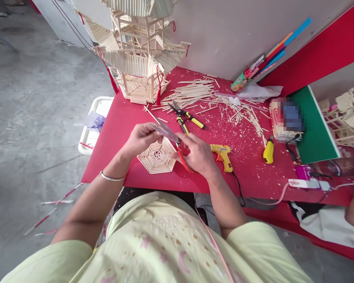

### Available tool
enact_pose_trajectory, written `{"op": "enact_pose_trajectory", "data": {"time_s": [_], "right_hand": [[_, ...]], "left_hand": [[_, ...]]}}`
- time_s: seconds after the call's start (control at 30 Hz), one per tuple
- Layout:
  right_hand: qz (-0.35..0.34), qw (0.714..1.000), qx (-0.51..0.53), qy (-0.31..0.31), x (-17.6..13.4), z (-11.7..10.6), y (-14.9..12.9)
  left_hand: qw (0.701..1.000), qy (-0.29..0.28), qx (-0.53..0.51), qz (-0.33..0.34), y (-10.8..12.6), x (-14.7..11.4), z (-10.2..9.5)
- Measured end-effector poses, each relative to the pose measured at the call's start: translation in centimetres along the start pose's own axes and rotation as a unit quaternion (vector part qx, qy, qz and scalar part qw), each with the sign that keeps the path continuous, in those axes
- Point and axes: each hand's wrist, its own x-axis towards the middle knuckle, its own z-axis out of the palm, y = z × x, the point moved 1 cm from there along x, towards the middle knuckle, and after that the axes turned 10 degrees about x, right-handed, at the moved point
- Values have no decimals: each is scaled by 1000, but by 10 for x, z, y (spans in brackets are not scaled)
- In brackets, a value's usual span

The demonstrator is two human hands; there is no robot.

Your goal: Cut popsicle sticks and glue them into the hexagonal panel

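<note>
Over the red table (pixel 106 167), the right hand (pixel 199 154) is closed on the scissors (pixel 174 136). The left hand (pixel 142 138) is near it but not touching it, and pinches a thin stick (pixel 151 113) by the scissors. Under the hands lies a flat, six-sided mat (pixel 157 162). Past the mat are the cutters (pixel 181 121), and to its right is the yellow glue gun (pixel 223 156).

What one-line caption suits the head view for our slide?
Right hand holds red-handled scissors, left hand near the blades, above a hexagonal stick panel on a red table.
</note>
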Motion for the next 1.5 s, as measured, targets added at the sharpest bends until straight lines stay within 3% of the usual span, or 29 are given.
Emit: {"op": "enact_pose_trajectory", "data": {"time_s": [0.33, 0.53, 0.8, 1.13, 1.3, 1.4, 1.5], "right_hand": [[-8, 1000, 8, 25, -4, 8, 6], [-20, 999, -26, 19, -4, 3, 4], [4, 999, 37, -8, -5, 7, 4], [27, 998, 21, 43, -8, 19, 7], [89, 993, -16, 80, -10, 10, 8], [188, 971, -95, 109, 0, -16, 19], [295, 933, -182, 91, 22, -44, 48]], "left_hand": [[998, -39, -37, -33, -6, 0, 0], [996, -40, -75, -26, -2, 3, 3], [997, -36, -52, -37, -5, 1, 0], [995, -9, -58, -76, -10, 0, 3], [990, 16, -85, -111, -9, 1, 6], [987, 40, -97, -118, -7, 2, 5], [986, 53, -94, -128, -8, 3, 5]]}}
